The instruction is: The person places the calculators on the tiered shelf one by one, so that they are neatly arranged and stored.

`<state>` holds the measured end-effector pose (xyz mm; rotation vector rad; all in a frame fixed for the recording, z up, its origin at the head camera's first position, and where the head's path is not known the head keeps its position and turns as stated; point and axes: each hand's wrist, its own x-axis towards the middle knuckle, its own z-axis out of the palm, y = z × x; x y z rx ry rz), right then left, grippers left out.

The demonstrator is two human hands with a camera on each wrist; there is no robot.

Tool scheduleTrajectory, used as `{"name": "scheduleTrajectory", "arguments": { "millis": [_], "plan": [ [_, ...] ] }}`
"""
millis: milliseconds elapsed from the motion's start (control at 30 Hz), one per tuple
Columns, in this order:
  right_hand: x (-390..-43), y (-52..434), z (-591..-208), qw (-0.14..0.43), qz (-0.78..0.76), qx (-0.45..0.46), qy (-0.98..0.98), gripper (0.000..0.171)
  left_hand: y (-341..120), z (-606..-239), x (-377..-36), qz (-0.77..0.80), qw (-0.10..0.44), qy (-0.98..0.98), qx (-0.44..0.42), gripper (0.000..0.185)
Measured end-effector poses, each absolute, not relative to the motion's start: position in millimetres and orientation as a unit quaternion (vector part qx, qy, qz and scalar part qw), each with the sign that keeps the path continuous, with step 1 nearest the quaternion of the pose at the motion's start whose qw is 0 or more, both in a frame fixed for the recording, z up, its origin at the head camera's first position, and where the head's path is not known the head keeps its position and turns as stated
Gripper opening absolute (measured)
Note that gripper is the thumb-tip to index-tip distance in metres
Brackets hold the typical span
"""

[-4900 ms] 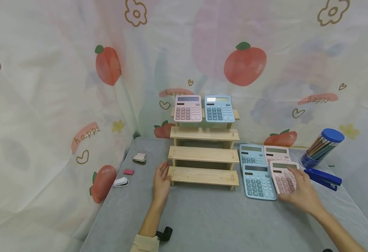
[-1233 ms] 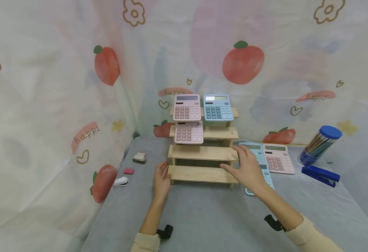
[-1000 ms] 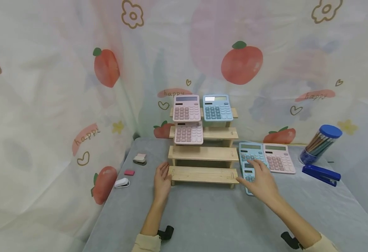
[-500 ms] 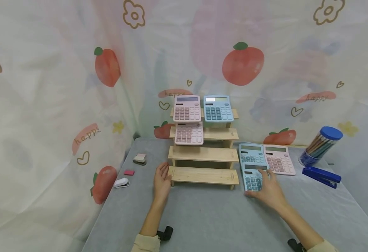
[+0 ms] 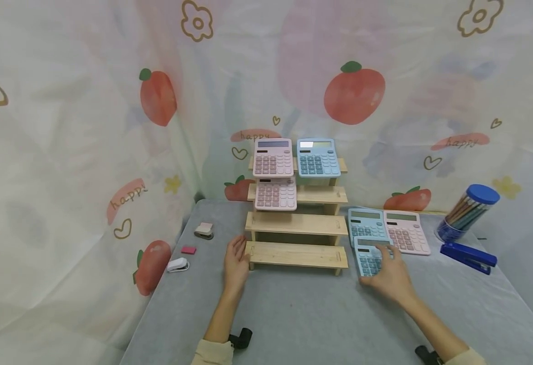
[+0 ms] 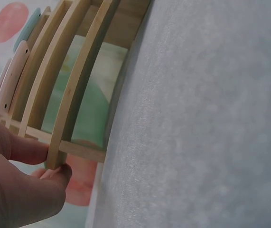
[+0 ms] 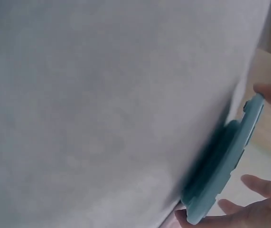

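My left hand [image 5: 236,266] pinches the left end of the lowest board of a four-step wooden display rack [image 5: 298,254]; the left wrist view shows thumb and fingers at the board's end. My right hand [image 5: 393,278] grips a light-blue calculator [image 5: 368,260] by its edges at the rack's right, and in the right wrist view the calculator [image 7: 225,164] tilts, a shadowed gap beneath it. Behind it lie another blue calculator [image 5: 367,223] and a pink calculator [image 5: 405,232]. On the top step lean a pink calculator [image 5: 273,158] and a blue calculator [image 5: 318,158]; below the pink one stands another pink calculator [image 5: 275,195].
A blue stapler [image 5: 469,257] and a blue-lidded tub of pencils [image 5: 467,213] stand at the right. Along the left lie a beige-topped small stapler [image 5: 204,230], a pink eraser-like block [image 5: 188,250] and a white small stapler [image 5: 178,264]. A printed cloth backdrop [image 5: 412,50] encloses the table.
A pink calculator has gone from the right-hand group to the second step's left side. My right hand has come back from the rack and taken hold of the front blue calculator. Left hand unchanged.
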<state>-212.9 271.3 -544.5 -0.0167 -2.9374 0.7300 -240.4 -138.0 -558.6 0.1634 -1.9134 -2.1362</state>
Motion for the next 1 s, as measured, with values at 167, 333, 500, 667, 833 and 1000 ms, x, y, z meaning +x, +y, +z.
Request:
{"name": "scheduleTrajectory", "arguments": {
  "millis": [167, 333, 500, 667, 833, 1000],
  "plan": [
    [-209.5, 273.9, -524.5, 0.073, 0.249, 0.001, -0.966, 0.112, -136.6, -559.3, -238.9, -0.737, 0.138, -0.66, 0.055, 0.06],
    [-207.5, 268.5, -489.4, 0.11, 0.256, 0.012, -0.96, 0.112, -135.8, -559.1, -239.3, -0.734, 0.136, -0.663, 0.059, 0.06],
    [-209.4, 252.9, -445.6, 0.14, 0.256, 0.036, -0.956, 0.111, -136.1, -558.0, -240.6, -0.734, 0.137, -0.663, 0.06, 0.059],
    [-216.5, 229.5, -410.9, 0.137, 0.261, 0.066, -0.953, 0.108, -138.7, -557.3, -240.7, -0.733, 0.138, -0.663, 0.059, 0.059],
    [-227.8, 203.9, -392.6, 0.114, 0.272, 0.09, -0.951, 0.103, -139.1, -557.8, -239.7, -0.738, 0.135, -0.659, 0.055, 0.058],
    [-242.9, 181.7, -387.0, 0.095, 0.287, 0.108, -0.947, 0.102, -137.7, -557.8, -240.3, -0.737, 0.134, -0.66, 0.054, 0.059]
  ]
}}
